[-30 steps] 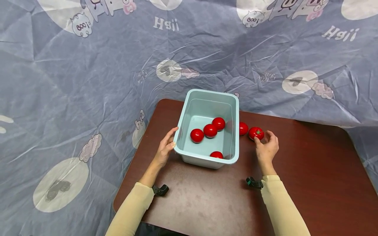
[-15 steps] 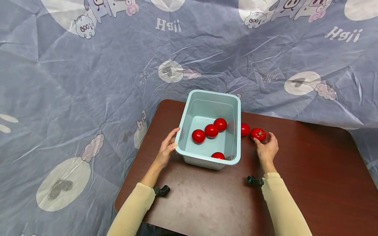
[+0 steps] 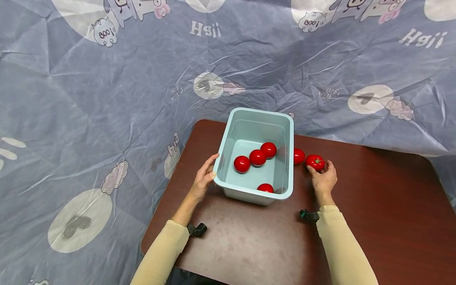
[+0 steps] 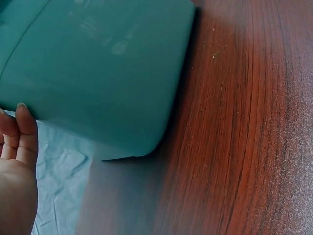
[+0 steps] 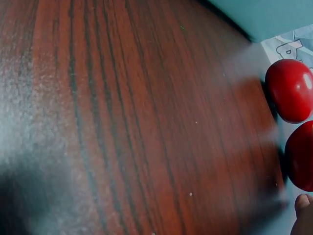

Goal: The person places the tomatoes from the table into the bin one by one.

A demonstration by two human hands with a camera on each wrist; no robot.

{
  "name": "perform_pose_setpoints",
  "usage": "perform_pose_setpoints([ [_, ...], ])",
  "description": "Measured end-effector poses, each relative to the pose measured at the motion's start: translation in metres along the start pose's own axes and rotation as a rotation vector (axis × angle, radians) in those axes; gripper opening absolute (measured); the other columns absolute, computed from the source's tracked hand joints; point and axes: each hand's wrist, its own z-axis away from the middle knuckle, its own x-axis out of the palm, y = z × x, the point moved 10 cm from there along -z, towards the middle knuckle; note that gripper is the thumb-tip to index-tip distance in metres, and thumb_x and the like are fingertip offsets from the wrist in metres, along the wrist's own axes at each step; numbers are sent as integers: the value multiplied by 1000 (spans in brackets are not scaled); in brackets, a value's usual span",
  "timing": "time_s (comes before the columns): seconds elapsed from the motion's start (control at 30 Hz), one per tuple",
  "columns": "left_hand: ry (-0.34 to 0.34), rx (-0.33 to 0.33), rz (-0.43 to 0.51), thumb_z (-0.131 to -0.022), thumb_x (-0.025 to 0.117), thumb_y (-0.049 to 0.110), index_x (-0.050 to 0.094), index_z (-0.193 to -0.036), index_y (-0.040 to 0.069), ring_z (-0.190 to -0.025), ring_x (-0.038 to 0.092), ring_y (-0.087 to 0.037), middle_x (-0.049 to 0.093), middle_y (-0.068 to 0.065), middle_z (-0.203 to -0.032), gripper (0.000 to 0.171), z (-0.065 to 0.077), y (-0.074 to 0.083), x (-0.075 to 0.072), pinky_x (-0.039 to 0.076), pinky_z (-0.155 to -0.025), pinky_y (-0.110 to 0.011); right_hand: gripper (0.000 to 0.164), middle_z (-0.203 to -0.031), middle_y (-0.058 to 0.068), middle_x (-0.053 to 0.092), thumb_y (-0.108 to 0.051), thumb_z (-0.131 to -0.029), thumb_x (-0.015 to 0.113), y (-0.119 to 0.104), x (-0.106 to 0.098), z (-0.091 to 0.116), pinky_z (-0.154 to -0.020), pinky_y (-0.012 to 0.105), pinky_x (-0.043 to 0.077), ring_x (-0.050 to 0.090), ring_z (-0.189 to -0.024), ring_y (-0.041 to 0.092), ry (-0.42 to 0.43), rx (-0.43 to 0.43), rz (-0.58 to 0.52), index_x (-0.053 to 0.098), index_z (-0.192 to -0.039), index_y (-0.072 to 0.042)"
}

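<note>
A pale blue-green plastic bin (image 3: 261, 126) stands on the table with several tomatoes in it. My left hand (image 3: 203, 183) holds the bin's left rim, thumb near the top edge; in the left wrist view its fingertips (image 4: 24, 115) touch the bin's edge. To the right of the bin, my right hand (image 3: 325, 182) has its thumb and fingers around a red tomato (image 3: 315, 162) with a green calyx, which sits on the table. Another tomato (image 3: 298, 156) lies between that one and the bin, partly hidden by the bin's wall. The right wrist view shows only a fingertip (image 5: 303, 201) beside the nearer tomato.
Inside the bin, three tomatoes cluster mid-floor, among them one tomato (image 3: 242, 164) on the left; another tomato (image 3: 265, 188) is half hidden by the front wall. The dark wooden table (image 3: 377, 206) meets a printed grey-blue cloth (image 3: 142, 87) behind and at left.
My right hand's fingers have come in closer around the tomato. The left hand keeps its place on the bin. The whole view has shifted slightly.
</note>
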Motion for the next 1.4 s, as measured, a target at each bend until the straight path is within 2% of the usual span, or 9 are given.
perform_pose_setpoints([
  [0.27, -2, 1, 12, -89, 41, 8, 28, -151, 1, -87, 62, -13, 66, -2, -112, 63, 0, -2, 4, 47, -61, -25, 78, -145, 21, 45, -26, -83, 75, 2, 1, -1, -113, 46, 32, 43, -131, 38, -1, -26, 32, 37, -149, -8],
  [0.5, -12, 11, 38, -90, 37, 3, 25, -151, -2, -101, 62, -14, 63, -2, -121, 62, 3, -2, 7, 52, -73, -23, 73, -135, 21, 53, -24, -82, 76, 7, 1, 3, -104, 45, 42, 52, -117, 34, 21, -39, 41, 42, -145, -8],
  [0.77, 9, -1, 36, -89, 38, 6, 28, -151, 0, -98, 63, -16, 63, -7, -119, 63, 4, -2, 5, 51, -72, -23, 76, -138, 20, 51, -27, -82, 76, 7, 0, 9, -106, 45, 42, 53, -121, 35, -1, -33, 48, 41, -147, -11],
  [0.87, 12, 0, 30, -89, 40, 7, 28, -151, 0, -99, 62, -17, 63, -8, -120, 63, 5, -2, 5, 52, -74, -23, 76, -141, 19, 50, -26, -82, 77, 3, -4, 11, -107, 44, 42, 53, -124, 35, 0, -35, 32, 41, -147, -12],
  [1.07, 21, -5, 36, -89, 38, 4, 28, -151, 1, -96, 62, -16, 63, -8, -118, 62, 4, -2, 2, 51, -69, -22, 75, -145, 16, 48, -23, -81, 78, -12, -13, 13, -107, 42, 42, 53, -128, 33, -16, -67, -30, 43, -146, -12],
  [1.4, 11, 2, 7, -90, 37, 6, 27, -151, 0, -103, 63, -15, 63, -4, -120, 62, 1, 1, 3, 53, -77, -25, 76, -149, 8, 46, -22, -81, 77, -36, -25, 19, -108, 35, 40, 50, -133, 25, -34, -72, -128, 41, -148, -15],
])
